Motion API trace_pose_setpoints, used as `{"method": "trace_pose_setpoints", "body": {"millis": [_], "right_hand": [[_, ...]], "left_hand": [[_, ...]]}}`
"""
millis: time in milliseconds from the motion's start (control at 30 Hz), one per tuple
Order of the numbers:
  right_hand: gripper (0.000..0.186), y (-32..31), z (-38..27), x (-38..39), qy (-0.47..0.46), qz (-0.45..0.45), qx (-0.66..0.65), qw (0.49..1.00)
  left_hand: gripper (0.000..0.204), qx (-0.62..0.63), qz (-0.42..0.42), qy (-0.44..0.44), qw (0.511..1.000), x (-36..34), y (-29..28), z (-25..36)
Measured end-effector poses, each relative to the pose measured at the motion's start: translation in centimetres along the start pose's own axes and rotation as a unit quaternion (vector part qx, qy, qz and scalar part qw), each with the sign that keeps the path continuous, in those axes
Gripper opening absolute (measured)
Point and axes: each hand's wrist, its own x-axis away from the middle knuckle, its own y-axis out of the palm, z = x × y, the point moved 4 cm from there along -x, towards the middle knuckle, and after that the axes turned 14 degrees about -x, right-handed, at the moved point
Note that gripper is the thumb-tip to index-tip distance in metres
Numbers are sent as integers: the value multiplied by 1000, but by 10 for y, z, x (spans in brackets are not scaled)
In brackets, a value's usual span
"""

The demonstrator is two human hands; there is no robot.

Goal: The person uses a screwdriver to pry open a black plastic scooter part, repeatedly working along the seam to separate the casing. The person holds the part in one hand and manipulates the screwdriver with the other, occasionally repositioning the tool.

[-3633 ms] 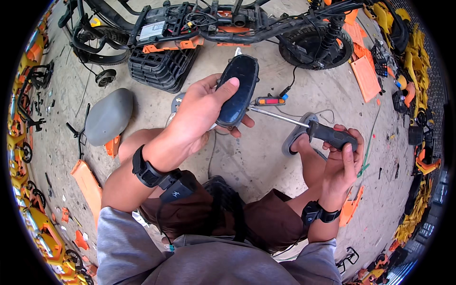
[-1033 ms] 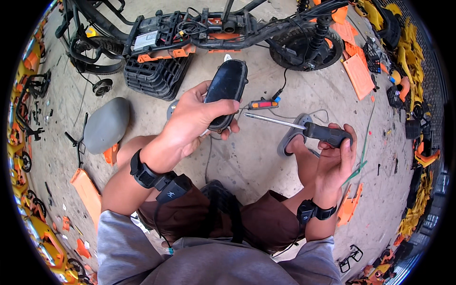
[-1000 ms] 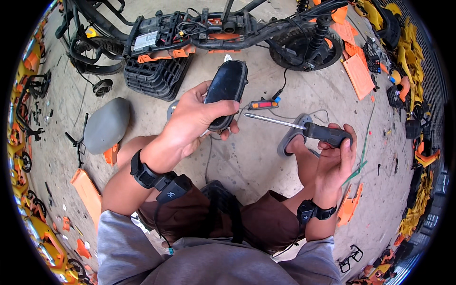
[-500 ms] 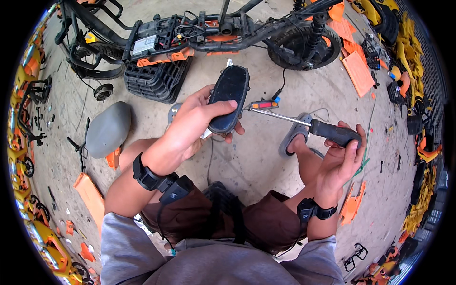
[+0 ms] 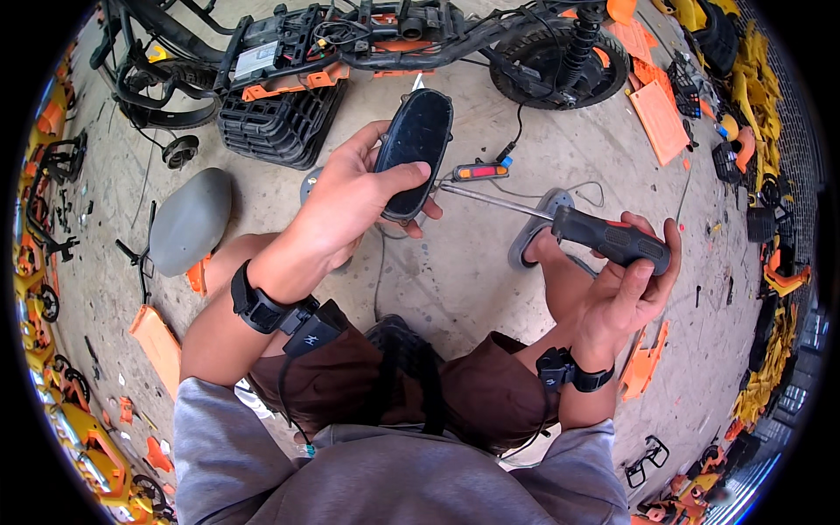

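Observation:
My left hand [image 5: 359, 188] grips a black oblong housing [image 5: 417, 131] with small tabs round its rim; my thumb lies on its face, and a white piece sticks out at its top. My right hand [image 5: 639, 276] holds a screwdriver [image 5: 612, 241] by its black-and-red handle, fingers curled loosely round it. The steel shaft [image 5: 499, 199] points leftward, its tip at the housing's lower right edge; whether it touches cannot be told. Just beyond lies a small light with red and amber lenses [image 5: 479, 171], with a cable on the floor.
Ahead stands a black scooter frame [image 5: 376, 57] with a black crate [image 5: 276, 131] beneath. A grey seat [image 5: 191, 219] lies to my left. Orange panels [image 5: 661, 122] and yellow parts [image 5: 757, 96] line the right side; more scooter parts line the left. My sandalled foot [image 5: 544, 236] is on the floor.
The screwdriver tip, apart from the housing a second ago, is now at its edge. My right hand has shifted rightward, its handle turned. The housing appears higher in view, as does the background.

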Motion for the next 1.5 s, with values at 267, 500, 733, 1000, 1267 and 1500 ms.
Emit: {"method": "trace_pose_setpoints", "body": {"millis": [267,500,733,1000,1267,1500], "right_hand": [[66,0,1,1,-1,-3,12,1000],[67,1,2,0,-26,-26,37,999],[70,30,-13,-16,-17,-77,83,993],[64,112,-34,-67,-143,-242,143,949],[50,164,-38,-75,-124,-282,61,949],[46,162,-23,-77,-136,-260,16,956]], "left_hand": [[47,7,-2,4,1000,-2,-1,-2],[46,-22,1,4,1000,-1,-2,-3],[41,-5,-16,-24,1000,-8,4,-13],[34,60,-61,-66,994,-8,6,-12],[33,86,-73,-81,990,-9,2,-13],[28,101,-63,-137,983,-5,7,-9]]}}
